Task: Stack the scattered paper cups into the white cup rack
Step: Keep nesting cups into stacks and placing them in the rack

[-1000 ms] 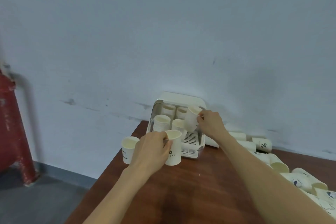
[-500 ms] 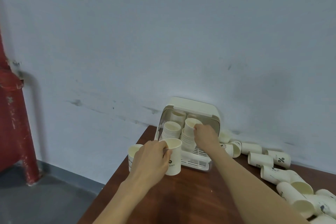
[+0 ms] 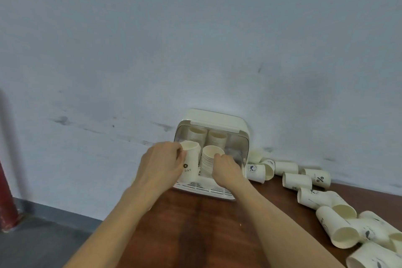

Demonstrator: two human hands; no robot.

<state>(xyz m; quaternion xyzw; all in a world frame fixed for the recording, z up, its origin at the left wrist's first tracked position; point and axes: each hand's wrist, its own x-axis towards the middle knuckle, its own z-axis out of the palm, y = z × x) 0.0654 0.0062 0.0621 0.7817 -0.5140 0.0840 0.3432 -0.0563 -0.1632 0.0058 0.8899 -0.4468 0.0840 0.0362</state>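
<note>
The white cup rack (image 3: 215, 118) stands against the wall at the table's far edge, its clear cover lifted, with stacks of cups inside. My left hand (image 3: 162, 164) grips an upright paper cup marked "DAY" (image 3: 190, 164) at the rack's front left. My right hand (image 3: 227, 169) rests against the front right stack of cups (image 3: 210, 160), fingers at its rim. Two more stacks (image 3: 217, 137) sit at the back of the rack.
Several scattered paper cups (image 3: 297, 180) lie on their sides along the wall and across the right of the brown table (image 3: 195, 224). A red pipe (image 3: 6, 198) stands on the floor at the far left. The table's left edge drops off near my left forearm.
My left hand has carried the "DAY" cup from the table in front of the rack up over the rack's front left. My right hand has lowered its cup onto the front right stack.
</note>
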